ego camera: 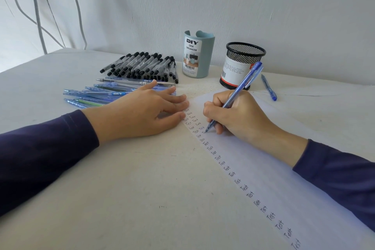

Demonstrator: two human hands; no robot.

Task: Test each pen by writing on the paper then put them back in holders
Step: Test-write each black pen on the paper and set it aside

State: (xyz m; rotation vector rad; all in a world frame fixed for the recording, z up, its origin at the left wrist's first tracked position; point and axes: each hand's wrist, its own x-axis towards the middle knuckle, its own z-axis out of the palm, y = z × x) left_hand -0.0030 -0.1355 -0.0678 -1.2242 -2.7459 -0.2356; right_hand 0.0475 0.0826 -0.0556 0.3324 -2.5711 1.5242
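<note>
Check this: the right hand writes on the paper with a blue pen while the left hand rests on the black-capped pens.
Wrong pile. In the head view the left hand rests on the blue pens; the black-capped pens lie untouched behind them. The rest stands.

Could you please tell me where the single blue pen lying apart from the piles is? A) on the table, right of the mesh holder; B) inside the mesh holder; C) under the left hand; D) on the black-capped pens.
A: the lone blue pen lies flat on the table just right of the black mesh holder, not touching it; the right hand holds a different pen.
</note>
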